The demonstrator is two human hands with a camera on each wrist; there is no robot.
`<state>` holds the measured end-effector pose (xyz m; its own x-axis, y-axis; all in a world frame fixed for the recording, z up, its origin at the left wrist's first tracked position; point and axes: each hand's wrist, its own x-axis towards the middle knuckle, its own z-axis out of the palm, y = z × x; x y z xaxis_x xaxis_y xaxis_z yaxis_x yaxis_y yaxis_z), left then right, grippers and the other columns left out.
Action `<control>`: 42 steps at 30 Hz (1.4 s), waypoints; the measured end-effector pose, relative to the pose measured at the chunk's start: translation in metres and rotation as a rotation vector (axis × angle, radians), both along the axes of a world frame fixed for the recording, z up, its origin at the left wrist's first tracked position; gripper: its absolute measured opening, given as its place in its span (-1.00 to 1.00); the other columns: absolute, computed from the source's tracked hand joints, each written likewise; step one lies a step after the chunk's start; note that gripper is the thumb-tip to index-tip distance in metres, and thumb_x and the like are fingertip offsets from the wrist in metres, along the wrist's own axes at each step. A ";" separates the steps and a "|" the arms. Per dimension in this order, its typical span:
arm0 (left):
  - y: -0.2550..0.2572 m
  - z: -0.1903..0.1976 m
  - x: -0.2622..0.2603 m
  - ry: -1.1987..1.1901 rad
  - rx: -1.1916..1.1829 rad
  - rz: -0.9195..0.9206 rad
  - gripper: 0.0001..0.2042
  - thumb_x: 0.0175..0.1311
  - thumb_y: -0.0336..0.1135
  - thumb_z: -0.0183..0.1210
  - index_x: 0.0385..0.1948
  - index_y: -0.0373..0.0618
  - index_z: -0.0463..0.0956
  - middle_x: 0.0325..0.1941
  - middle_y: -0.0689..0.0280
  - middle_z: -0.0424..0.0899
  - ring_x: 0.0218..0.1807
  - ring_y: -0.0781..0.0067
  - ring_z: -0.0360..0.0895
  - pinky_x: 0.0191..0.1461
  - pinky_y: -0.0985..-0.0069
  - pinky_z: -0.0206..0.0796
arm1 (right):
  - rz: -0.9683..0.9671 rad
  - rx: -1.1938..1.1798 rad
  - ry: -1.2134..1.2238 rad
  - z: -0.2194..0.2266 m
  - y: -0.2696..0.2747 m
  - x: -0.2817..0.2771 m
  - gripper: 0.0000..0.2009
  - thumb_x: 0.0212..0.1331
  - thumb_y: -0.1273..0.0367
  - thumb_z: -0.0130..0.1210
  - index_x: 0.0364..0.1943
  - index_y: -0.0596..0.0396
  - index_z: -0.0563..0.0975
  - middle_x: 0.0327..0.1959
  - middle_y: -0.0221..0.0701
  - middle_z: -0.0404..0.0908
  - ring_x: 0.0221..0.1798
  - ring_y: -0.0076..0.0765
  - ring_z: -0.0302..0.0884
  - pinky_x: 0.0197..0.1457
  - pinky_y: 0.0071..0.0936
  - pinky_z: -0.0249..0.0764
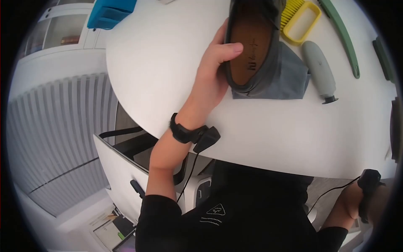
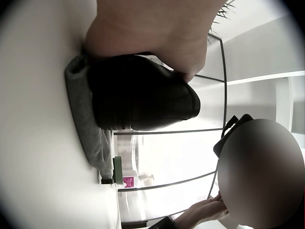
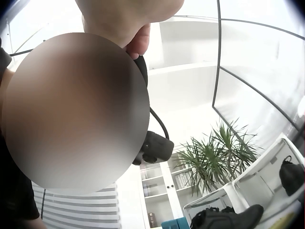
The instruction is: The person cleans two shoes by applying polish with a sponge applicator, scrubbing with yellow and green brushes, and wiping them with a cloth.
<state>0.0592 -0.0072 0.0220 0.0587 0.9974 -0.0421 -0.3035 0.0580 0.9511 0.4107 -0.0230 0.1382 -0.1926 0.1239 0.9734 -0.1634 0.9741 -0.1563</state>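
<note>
My left hand (image 1: 212,69) grips a dark leather shoe (image 1: 268,63) by its side, thumb over the rim onto the brown insole. The shoe lies over a folded grey cloth (image 1: 294,75); in the left wrist view the shoe (image 2: 143,95) rests against the cloth (image 2: 83,114). My right hand (image 2: 205,212) is raised beside the head, off the table; the right wrist view shows part of the hand (image 3: 128,19) close to a black strap. Whether its fingers hold the strap is hidden. In the head view only the right forearm shows.
Right of the shoe lie a yellow brush (image 1: 302,23), a grey-green cylindrical tool (image 1: 320,69) and a long green handle (image 1: 344,35). A blue container (image 1: 111,12) stands at the table's far left edge. More dark shoes (image 3: 228,219) show in the right wrist view.
</note>
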 end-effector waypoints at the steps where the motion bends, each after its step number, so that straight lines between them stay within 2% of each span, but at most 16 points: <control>1: 0.001 0.003 -0.001 0.084 -0.001 0.029 -0.30 0.41 -0.21 0.11 0.57 -0.26 0.18 0.40 0.12 0.54 0.43 0.29 0.50 0.53 0.36 0.28 | 0.005 -0.003 0.006 0.002 -0.001 0.000 -0.59 0.66 0.31 -0.21 0.43 0.21 0.36 -0.13 -0.29 0.61 -0.38 -0.51 0.47 -0.39 -0.59 0.42; 5: 0.017 0.001 -0.003 -0.036 -0.098 -0.020 -0.32 0.41 -0.19 0.10 0.54 -0.27 0.21 0.39 0.08 0.54 0.41 0.26 0.51 0.51 0.34 0.33 | 0.034 -0.035 -0.023 0.005 0.020 -0.003 -0.59 0.66 0.32 -0.21 0.43 0.21 0.36 -0.11 -0.28 0.61 -0.36 -0.50 0.48 -0.37 -0.58 0.44; 6: 0.017 -0.002 -0.007 -0.151 -0.014 -0.064 -0.58 0.46 -0.23 0.12 0.28 -0.18 0.43 0.28 0.12 0.61 0.32 0.26 0.57 0.42 0.30 0.41 | 0.036 -0.035 -0.014 0.006 0.018 -0.002 -0.59 0.66 0.32 -0.21 0.44 0.20 0.36 -0.10 -0.28 0.62 -0.35 -0.49 0.48 -0.36 -0.58 0.44; 8: 0.020 0.003 -0.024 -0.228 0.078 -0.145 -0.79 0.52 -0.27 0.15 0.02 -0.08 0.65 0.16 0.16 0.69 0.23 0.25 0.63 0.33 0.27 0.49 | 0.020 -0.026 0.013 0.003 0.013 -0.003 -0.59 0.66 0.32 -0.21 0.44 0.20 0.36 -0.09 -0.28 0.62 -0.34 -0.49 0.49 -0.35 -0.58 0.45; 10: 0.022 0.014 -0.010 -0.214 0.034 -0.043 -0.76 0.46 -0.23 0.17 -0.01 -0.16 0.65 0.08 0.14 0.73 0.16 0.26 0.66 0.31 0.32 0.49 | 0.014 0.016 0.025 0.005 0.001 0.005 -0.59 0.66 0.33 -0.21 0.44 0.19 0.36 -0.08 -0.28 0.62 -0.33 -0.48 0.50 -0.34 -0.57 0.45; 13: 0.008 0.015 -0.004 -0.245 -0.008 0.061 -0.69 0.42 -0.21 0.17 0.00 -0.26 0.64 0.06 0.12 0.75 0.12 0.25 0.68 0.29 0.35 0.49 | 0.041 -0.005 0.013 0.008 -0.001 0.003 -0.59 0.65 0.33 -0.22 0.44 0.19 0.36 -0.06 -0.27 0.62 -0.31 -0.47 0.50 -0.32 -0.57 0.47; 14: 0.010 0.017 -0.006 -0.153 -0.064 0.032 -0.52 0.41 -0.18 0.12 0.27 -0.27 0.42 0.25 0.09 0.62 0.28 0.24 0.59 0.41 0.35 0.40 | 0.051 -0.008 0.008 0.009 -0.001 0.003 -0.59 0.65 0.33 -0.22 0.44 0.19 0.36 -0.05 -0.27 0.62 -0.30 -0.47 0.51 -0.32 -0.57 0.47; 17: 0.020 0.020 -0.007 -0.039 -0.070 0.028 -0.30 0.39 -0.15 0.07 0.55 -0.25 0.20 0.44 0.08 0.48 0.45 0.24 0.47 0.52 0.34 0.29 | 0.084 0.001 0.011 0.013 -0.002 0.003 -0.59 0.65 0.34 -0.22 0.44 0.18 0.35 -0.03 -0.26 0.62 -0.28 -0.46 0.52 -0.30 -0.56 0.48; 21: 0.021 0.023 -0.004 -0.057 -0.142 0.028 -0.29 0.39 -0.14 0.07 0.56 -0.24 0.19 0.45 0.13 0.48 0.46 0.29 0.42 0.53 0.37 0.24 | 0.124 -0.009 0.008 0.018 -0.002 0.001 -0.59 0.65 0.34 -0.22 0.45 0.17 0.35 -0.01 -0.26 0.62 -0.26 -0.45 0.53 -0.27 -0.55 0.49; 27: 0.022 0.019 -0.004 -0.071 -0.148 0.035 -0.33 0.39 -0.13 0.07 0.52 -0.24 0.26 0.42 0.16 0.51 0.44 0.33 0.45 0.53 0.38 0.23 | 0.155 -0.064 0.014 0.015 0.000 -0.002 -0.59 0.65 0.35 -0.22 0.45 0.16 0.35 0.03 -0.25 0.62 -0.22 -0.43 0.55 -0.24 -0.54 0.51; 30: 0.022 0.013 -0.006 -0.191 -0.092 0.057 -0.68 0.44 -0.17 0.14 0.03 -0.18 0.64 0.07 0.22 0.75 0.14 0.29 0.67 0.26 0.35 0.49 | 0.162 -0.084 0.012 0.015 0.001 -0.003 -0.59 0.65 0.35 -0.22 0.45 0.15 0.35 0.05 -0.24 0.63 -0.20 -0.42 0.56 -0.22 -0.54 0.52; 33: 0.023 0.012 -0.005 -0.207 -0.045 -0.025 -0.72 0.44 -0.19 0.15 0.00 -0.15 0.64 0.10 0.22 0.74 0.17 0.27 0.65 0.30 0.32 0.49 | 0.170 -0.098 0.005 0.015 0.000 -0.005 -0.59 0.64 0.36 -0.22 0.46 0.15 0.35 0.07 -0.24 0.63 -0.18 -0.41 0.57 -0.20 -0.53 0.53; 36: 0.018 0.016 0.000 -0.116 0.005 0.058 -0.73 0.44 -0.19 0.15 -0.01 -0.13 0.64 0.11 0.21 0.73 0.18 0.26 0.65 0.34 0.29 0.47 | 0.185 -0.110 0.019 0.015 0.002 -0.007 -0.59 0.64 0.36 -0.22 0.46 0.14 0.35 0.08 -0.23 0.63 -0.17 -0.41 0.58 -0.18 -0.53 0.54; 37: 0.018 0.020 0.002 -0.057 -0.068 0.056 -0.53 0.40 -0.15 0.13 0.26 -0.19 0.44 0.27 0.18 0.62 0.31 0.28 0.55 0.43 0.33 0.36 | 0.194 -0.114 0.018 0.015 0.002 -0.008 -0.59 0.64 0.36 -0.22 0.46 0.14 0.35 0.09 -0.23 0.63 -0.16 -0.40 0.58 -0.17 -0.52 0.55; 39: 0.021 0.024 0.001 0.008 -0.125 0.043 -0.29 0.36 -0.12 0.11 0.54 -0.24 0.24 0.42 0.15 0.51 0.44 0.29 0.45 0.52 0.37 0.24 | 0.204 -0.112 0.023 0.015 0.003 -0.009 -0.59 0.64 0.37 -0.22 0.46 0.13 0.35 0.10 -0.23 0.63 -0.15 -0.40 0.59 -0.16 -0.52 0.56; 42: 0.021 0.022 0.001 -0.047 -0.161 0.014 -0.26 0.35 -0.12 0.12 0.56 -0.25 0.20 0.46 0.13 0.48 0.48 0.26 0.41 0.55 0.36 0.21 | 0.224 -0.116 0.013 0.017 0.000 -0.010 -0.59 0.64 0.37 -0.22 0.46 0.13 0.35 0.12 -0.22 0.63 -0.13 -0.39 0.59 -0.14 -0.52 0.57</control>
